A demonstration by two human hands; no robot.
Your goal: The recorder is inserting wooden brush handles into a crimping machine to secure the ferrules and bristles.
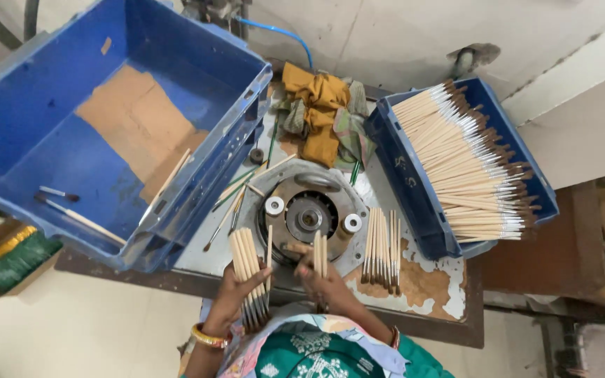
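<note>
while the big blue crate [57, 133] at upper left runs past the top and left edges, its far corners are cut off; brown cardboard [138, 122] lines part of its floor and a few loose brushes [71, 210] lie near its front wall. the smaller blue bin [414, 189] at right is packed with pale wooden brushes [467, 164], so its floor is hidden. between the two sits a worn metal table [435, 294], its near edge partly covered by the person's sleeves, with little bare room left. a round metal machine [309, 213] occupies the middle, and its front is masked by the hands. a crumpled yellow cloth [320, 115] lies behind it. a row of brushes [381, 252] rests just right of the machine. the left hand [236, 287] is closed around a bundle of brushes [250, 269], tips pointing down. the right hand [320, 280] seems to pinch one or two brushes [320, 253] upright at the machine's rim, though the grip is hard to make out.
</note>
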